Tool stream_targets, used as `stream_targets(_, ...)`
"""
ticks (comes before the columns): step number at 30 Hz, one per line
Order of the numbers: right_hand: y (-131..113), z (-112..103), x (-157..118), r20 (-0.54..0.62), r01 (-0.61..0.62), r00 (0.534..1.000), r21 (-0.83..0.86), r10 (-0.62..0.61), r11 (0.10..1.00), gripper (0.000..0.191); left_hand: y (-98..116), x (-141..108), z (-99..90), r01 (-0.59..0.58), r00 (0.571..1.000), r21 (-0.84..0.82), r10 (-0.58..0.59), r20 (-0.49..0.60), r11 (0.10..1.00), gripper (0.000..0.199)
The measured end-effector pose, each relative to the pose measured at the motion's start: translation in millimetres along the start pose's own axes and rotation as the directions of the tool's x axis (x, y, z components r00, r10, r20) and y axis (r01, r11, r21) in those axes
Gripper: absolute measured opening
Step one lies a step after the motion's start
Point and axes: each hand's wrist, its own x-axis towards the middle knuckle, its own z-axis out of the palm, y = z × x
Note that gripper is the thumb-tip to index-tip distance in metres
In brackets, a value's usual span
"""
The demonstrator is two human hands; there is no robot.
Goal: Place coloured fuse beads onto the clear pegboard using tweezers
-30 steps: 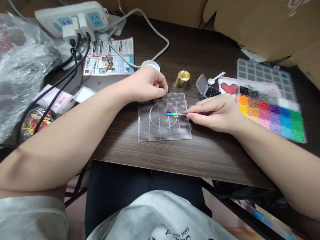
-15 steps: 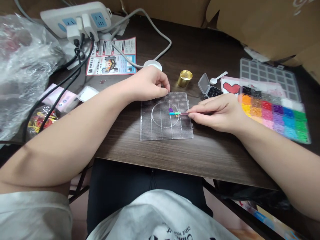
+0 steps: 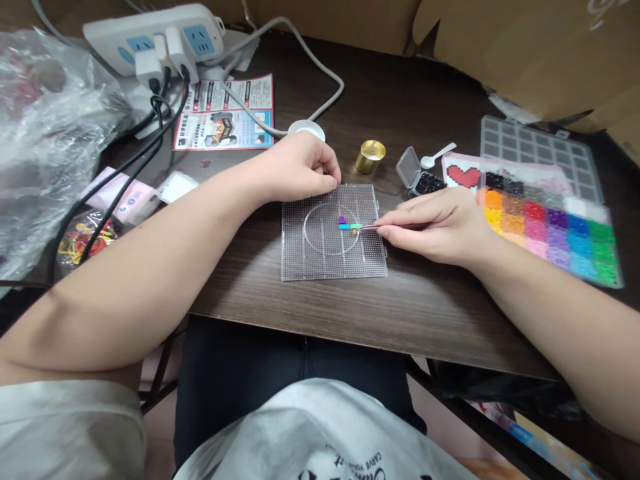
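A clear square pegboard [image 3: 330,265] with a ring outline lies on the dark wooden table [image 3: 280,307]. On it sits a small cluster of purple beads [image 3: 342,219], blue beads [image 3: 345,227] and green beads [image 3: 355,226], with a bit of orange beside them. My left hand [image 3: 306,170] has its fingers curled, thumb and forefinger closed at the board's far edge. Slim tweezers [image 3: 371,227] are pinched in my right hand [image 3: 440,225], their tips at the green and orange beads. Whether the tips grip a bead is too small to tell.
To the right stands a divided bead box [image 3: 555,230], its lid open behind. Near it are a small case of black beads [image 3: 430,183], a white scoop [image 3: 439,157] and a gold cup [image 3: 370,157]. Cables, a power strip [image 3: 150,43] and plastic wrap [image 3: 50,133] lie left.
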Motion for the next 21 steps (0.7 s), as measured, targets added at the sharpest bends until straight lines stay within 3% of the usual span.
stream_targets(9, -3, -1, 1, 0.035, 0.029, 0.999, 0.000, -0.029, 1.000, 0.015, -1, 0, 0.5, -0.008, 1.000, -0.005, 0.008, -0.006, 1.000, 0.011)
stream_targets(15, -7, -2, 0, -0.003, -0.008, 1.000, 0.045, 0.008, 0.999, 0.014, -3, 0, 0.7, -0.010, 1.000, -0.018, 0.009, -0.005, 1.000, 0.013)
stream_targets(18, -15, -15, -3, 0.066, -0.046, 0.997, 0.109, 0.039, 0.993, 0.011, -3, 0, -0.2, -0.015, 1.000, -0.016, 0.015, -0.006, 1.000, 0.011)
stream_targets(21, -21, -52, -14, 0.121, -0.048, 0.992, 0.081, 0.038, 0.996, 0.009, -1, -1, -2.0, -0.006, 1.000, 0.002, 0.006, 0.011, 1.000, 0.011)
